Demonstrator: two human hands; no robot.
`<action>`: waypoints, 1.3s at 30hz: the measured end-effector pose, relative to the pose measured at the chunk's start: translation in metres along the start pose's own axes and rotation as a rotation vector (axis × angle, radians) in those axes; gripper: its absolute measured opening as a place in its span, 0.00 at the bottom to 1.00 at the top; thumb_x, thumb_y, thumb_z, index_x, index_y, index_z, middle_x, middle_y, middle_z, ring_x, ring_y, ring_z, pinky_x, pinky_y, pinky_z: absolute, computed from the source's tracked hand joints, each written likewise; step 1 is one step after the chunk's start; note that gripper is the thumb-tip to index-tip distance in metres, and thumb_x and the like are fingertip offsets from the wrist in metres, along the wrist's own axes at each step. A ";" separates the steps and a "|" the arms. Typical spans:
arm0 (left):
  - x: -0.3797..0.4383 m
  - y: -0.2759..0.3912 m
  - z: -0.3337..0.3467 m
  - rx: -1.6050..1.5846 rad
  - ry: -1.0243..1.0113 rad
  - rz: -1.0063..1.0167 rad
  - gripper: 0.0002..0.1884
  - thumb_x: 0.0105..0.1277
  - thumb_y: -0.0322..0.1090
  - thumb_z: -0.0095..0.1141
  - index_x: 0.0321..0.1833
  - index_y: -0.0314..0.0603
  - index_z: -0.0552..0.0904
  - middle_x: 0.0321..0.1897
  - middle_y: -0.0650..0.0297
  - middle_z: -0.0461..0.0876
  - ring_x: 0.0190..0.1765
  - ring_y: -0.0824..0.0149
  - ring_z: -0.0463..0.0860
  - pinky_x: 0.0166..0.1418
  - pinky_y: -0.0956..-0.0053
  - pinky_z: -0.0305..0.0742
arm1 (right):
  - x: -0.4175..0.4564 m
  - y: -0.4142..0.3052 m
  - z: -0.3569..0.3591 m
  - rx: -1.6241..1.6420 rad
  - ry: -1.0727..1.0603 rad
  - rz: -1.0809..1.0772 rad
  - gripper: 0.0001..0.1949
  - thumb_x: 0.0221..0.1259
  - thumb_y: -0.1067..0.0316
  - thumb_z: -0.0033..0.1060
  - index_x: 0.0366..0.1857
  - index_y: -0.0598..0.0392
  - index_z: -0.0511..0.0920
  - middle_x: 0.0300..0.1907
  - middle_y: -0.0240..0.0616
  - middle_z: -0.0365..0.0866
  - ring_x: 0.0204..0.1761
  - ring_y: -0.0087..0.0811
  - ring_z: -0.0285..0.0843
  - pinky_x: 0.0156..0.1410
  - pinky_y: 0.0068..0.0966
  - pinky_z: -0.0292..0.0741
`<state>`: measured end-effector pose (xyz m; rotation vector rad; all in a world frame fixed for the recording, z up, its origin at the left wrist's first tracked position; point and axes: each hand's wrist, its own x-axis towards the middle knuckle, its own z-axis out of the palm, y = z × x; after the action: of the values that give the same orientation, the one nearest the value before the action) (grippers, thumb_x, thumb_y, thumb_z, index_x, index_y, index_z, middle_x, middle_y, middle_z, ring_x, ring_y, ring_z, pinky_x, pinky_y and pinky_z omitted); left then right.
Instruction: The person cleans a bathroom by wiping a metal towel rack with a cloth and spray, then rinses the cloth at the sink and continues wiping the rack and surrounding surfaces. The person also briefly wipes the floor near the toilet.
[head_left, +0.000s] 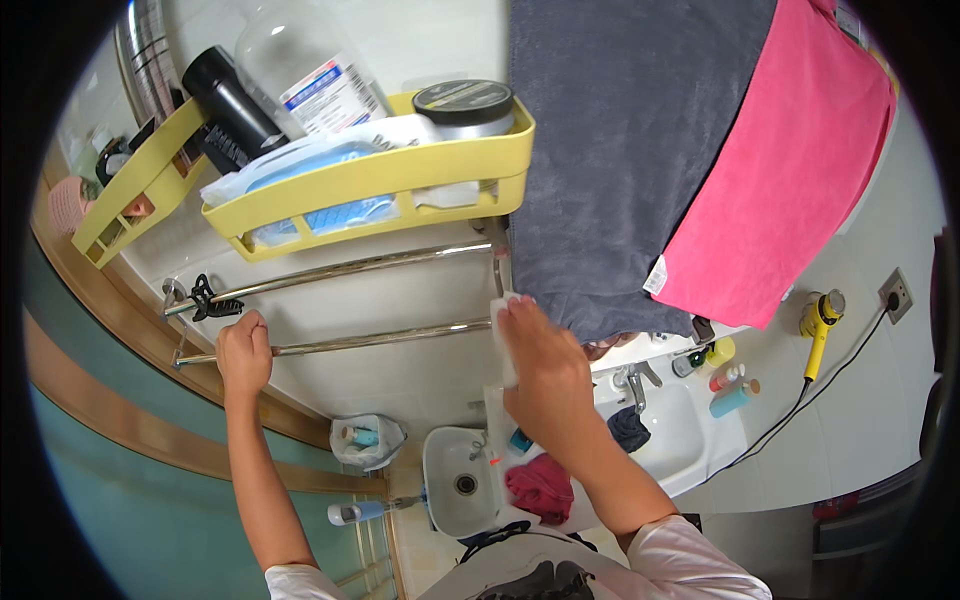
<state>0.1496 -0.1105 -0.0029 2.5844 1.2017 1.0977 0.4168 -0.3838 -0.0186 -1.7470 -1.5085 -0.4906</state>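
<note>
My left hand (244, 352) is closed around the left end of the lower chrome bar of a double towel rail (390, 335), just below a black claw hair clip (214, 298) on the upper bar. My right hand (547, 367) holds a thin white cloth or tissue (504, 337) at the rail's right end, beside the lower edge of a hanging grey towel (622, 165). A pink towel (795, 172) hangs to the right of the grey one. How the white piece is folded cannot be told.
Above the rail is a yellow plastic shelf basket (375, 176) with bottles, a jar and packets. Below are a white washbasin (675, 435), a smaller basin (457, 480), a crumpled red cloth (541, 487) and a lined bin (367, 442). A yellow hair dryer (819, 337) hangs at right.
</note>
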 end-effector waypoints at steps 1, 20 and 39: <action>0.000 0.000 0.001 -0.008 0.006 -0.006 0.12 0.65 0.30 0.42 0.24 0.38 0.76 0.12 0.55 0.77 0.21 0.53 0.84 0.30 0.61 0.77 | 0.008 0.001 0.000 0.008 -0.021 0.016 0.31 0.34 0.86 0.57 0.54 0.67 0.77 0.59 0.55 0.78 0.64 0.51 0.75 0.62 0.38 0.73; 0.000 -0.006 0.005 0.053 0.011 -0.019 0.10 0.65 0.31 0.44 0.27 0.39 0.78 0.13 0.55 0.79 0.23 0.49 0.82 0.33 0.57 0.75 | -0.006 0.000 -0.029 1.162 0.106 0.681 0.26 0.57 0.81 0.53 0.63 0.70 0.71 0.57 0.53 0.80 0.55 0.41 0.83 0.55 0.35 0.83; -0.170 0.194 -0.033 -0.759 -0.223 -0.031 0.15 0.66 0.30 0.57 0.54 0.33 0.79 0.42 0.58 0.84 0.43 0.67 0.81 0.46 0.74 0.75 | -0.060 -0.044 0.007 1.905 0.092 0.735 0.18 0.67 0.74 0.57 0.59 0.62 0.73 0.59 0.44 0.79 0.60 0.34 0.77 0.66 0.34 0.71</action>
<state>0.1778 -0.3692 -0.0069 2.0146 0.6017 0.9712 0.3601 -0.4177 -0.0532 -0.4844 -0.5031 0.9787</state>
